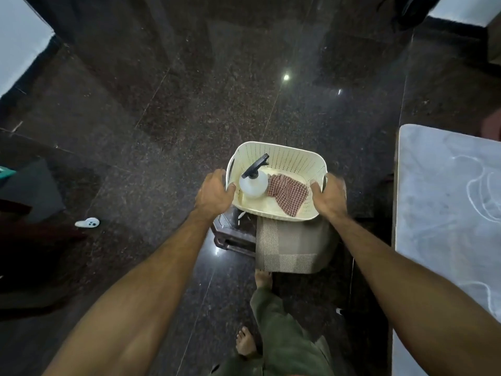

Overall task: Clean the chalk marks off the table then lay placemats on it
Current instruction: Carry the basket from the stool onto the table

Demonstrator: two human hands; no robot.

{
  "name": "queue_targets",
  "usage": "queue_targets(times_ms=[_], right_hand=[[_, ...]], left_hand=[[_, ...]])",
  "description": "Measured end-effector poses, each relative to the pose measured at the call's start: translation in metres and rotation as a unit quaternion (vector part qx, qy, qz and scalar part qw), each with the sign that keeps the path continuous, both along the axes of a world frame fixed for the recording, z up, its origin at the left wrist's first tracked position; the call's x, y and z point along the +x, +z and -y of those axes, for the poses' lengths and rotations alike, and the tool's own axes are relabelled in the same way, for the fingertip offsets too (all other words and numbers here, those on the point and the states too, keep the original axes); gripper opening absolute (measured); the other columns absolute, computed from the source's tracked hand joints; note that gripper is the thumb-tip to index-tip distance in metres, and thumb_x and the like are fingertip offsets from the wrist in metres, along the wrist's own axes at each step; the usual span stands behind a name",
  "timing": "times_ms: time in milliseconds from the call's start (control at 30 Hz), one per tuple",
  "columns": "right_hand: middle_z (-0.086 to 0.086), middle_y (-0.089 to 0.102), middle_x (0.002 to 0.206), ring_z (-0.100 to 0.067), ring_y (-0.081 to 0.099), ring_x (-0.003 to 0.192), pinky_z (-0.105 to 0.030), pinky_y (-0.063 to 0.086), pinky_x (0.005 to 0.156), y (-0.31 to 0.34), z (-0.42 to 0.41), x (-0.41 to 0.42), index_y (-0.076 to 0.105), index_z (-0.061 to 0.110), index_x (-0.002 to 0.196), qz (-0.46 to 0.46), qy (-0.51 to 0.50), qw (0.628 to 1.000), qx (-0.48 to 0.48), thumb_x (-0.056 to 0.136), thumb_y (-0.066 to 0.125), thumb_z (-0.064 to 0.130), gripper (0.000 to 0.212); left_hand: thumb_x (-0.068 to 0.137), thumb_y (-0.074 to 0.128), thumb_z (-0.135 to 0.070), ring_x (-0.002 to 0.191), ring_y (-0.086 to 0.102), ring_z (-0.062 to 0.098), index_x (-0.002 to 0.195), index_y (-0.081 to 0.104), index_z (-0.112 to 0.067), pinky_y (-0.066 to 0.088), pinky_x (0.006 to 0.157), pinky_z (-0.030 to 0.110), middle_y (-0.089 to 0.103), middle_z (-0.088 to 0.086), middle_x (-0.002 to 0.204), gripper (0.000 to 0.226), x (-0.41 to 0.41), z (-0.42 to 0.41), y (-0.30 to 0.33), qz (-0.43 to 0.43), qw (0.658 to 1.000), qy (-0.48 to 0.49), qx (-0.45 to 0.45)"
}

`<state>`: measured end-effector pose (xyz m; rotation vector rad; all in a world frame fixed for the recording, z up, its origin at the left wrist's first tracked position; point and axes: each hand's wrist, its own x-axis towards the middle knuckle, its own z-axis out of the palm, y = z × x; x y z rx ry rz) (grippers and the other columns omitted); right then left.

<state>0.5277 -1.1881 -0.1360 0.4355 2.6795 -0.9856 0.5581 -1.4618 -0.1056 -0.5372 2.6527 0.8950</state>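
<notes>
Cream perforated plastic forms the rectangular basket (287, 156) at the centre of the head view, and both hands have hold of it. The left hand (214, 194) grips the basket's side at 9 o'clock, fingers curled over the rim beside the slot handle; the right hand (329, 195) grips the opposite side at 3 o'clock, thumb hooked over the rim and fingers wrapped outside. Inside the basket, a white round plastic spray bottle with a black trigger head (253, 183) lies toward 9 o'clock, its nozzle pointing to 12 o'clock. Just beside it, toward 3 o'clock, a red-and-white checked cloth (288, 194) lies crumpled on the basket floor, one corner reaching the near wall. Below the basket at 6 o'clock are folded beige woven placemats (284, 248), lying on a dark stool (230, 234) whose frame shows at 7 o'clock of the basket; whether the basket rests on them or is lifted clear I cannot tell. The grey marble-patterned worktop (433, 213) runs along the picture's edge at 3 o'clock, well apart from the basket, with white looping chalk marks (477, 183) drawn on it. Dark speckled polished stone floor (162, 90) fills the rest, and a small white controller-like object (87, 222) lies on it at 9 o'clock.
</notes>
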Motion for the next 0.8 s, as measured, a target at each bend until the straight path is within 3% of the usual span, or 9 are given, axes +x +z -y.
queue_targets(times_ms=[167,233,333,400,533,600,700,800], right_hand=[[-0.015,0.051,0.127,-0.028,0.055,0.114,-0.034,0.045,0.094,-0.025,-0.006,-0.029,0.052,0.000,0.130,0.011,-0.078,0.997,-0.013,0.099,0.056,0.023,0.039],[-0.008,0.057,0.115,-0.026,0.062,0.101,-0.034,0.051,0.086,-0.032,-0.008,-0.032,0.053,0.002,0.127,0.042,-0.115,0.991,-0.052,0.100,0.054,0.020,0.033],[-0.014,0.067,0.109,-0.029,0.070,0.088,-0.045,0.060,0.078,-0.047,-0.012,-0.032,0.054,0.009,0.121,0.088,-0.159,0.977,-0.111,0.101,0.050,0.018,0.022],[-0.016,0.070,0.103,-0.025,0.070,0.076,-0.036,0.059,0.065,-0.053,-0.011,-0.033,0.054,0.014,0.113,0.084,-0.180,0.972,-0.125,0.100,0.050,0.018,0.014],[-0.007,0.067,0.093,-0.024,0.065,0.081,-0.042,0.058,0.075,-0.050,-0.008,-0.036,0.060,0.012,0.115,0.078,-0.207,0.964,-0.149,0.099,0.051,0.018,0.019],[0.001,0.063,0.083,-0.017,0.060,0.074,-0.036,0.054,0.066,-0.047,-0.008,-0.036,0.063,0.011,0.112,0.070,-0.213,0.960,-0.166,0.098,0.053,0.018,0.019],[0.003,0.063,0.078,-0.013,0.058,0.068,-0.026,0.045,0.059,-0.032,-0.010,-0.028,0.066,0.011,0.104,0.047,-0.229,0.955,-0.184,0.098,0.056,0.022,0.016],[-0.001,0.066,0.079,-0.016,0.060,0.070,-0.029,0.048,0.060,-0.010,-0.013,-0.017,0.066,0.013,0.100,0.041,-0.231,0.953,-0.195,0.098,0.058,0.027,0.016]], left_hand=[[0.097,0.059,-0.027,0.126,0.052,0.033,0.137,0.047,-0.004,0.042,0.104,0.043,0.056,0.016,0.135,0.048,-0.043,0.000,-0.031,0.018,0.998,0.054,0.020],[0.098,0.056,-0.026,0.120,0.055,0.033,0.130,0.051,-0.006,0.044,0.099,0.041,0.060,0.015,0.128,0.039,-0.050,-0.002,-0.039,0.030,0.997,0.069,0.027],[0.101,0.051,-0.023,0.114,0.059,0.032,0.127,0.055,-0.006,0.044,0.088,0.034,0.064,0.013,0.123,0.032,-0.055,-0.007,-0.052,0.046,0.994,0.090,0.047],[0.101,0.051,-0.018,0.107,0.061,0.030,0.126,0.056,-0.003,0.041,0.081,0.031,0.065,0.014,0.120,0.030,-0.057,-0.009,-0.055,0.055,0.990,0.110,0.066],[0.097,0.053,-0.006,0.100,0.064,0.030,0.119,0.061,-0.001,0.052,0.083,0.037,0.069,0.016,0.111,0.025,-0.059,-0.004,-0.052,0.065,0.975,0.161,0.139],[0.097,0.052,-0.006,0.093,0.063,0.027,0.116,0.062,0.000,0.054,0.087,0.041,0.069,0.015,0.104,0.022,-0.056,-0.002,-0.048,0.060,0.968,0.177,0.165],[0.101,0.050,-0.018,0.078,0.058,0.019,0.101,0.062,-0.002,0.050,0.069,0.026,0.064,0.006,0.082,0.020,-0.041,-0.001,-0.034,0.023,0.963,0.193,0.186],[0.102,0.049,-0.022,0.062,0.053,0.012,0.092,0.059,-0.006,0.041,0.050,0.013,0.058,0.002,0.069,0.022,-0.021,0.003,-0.020,-0.004,0.962,0.193,0.192]])
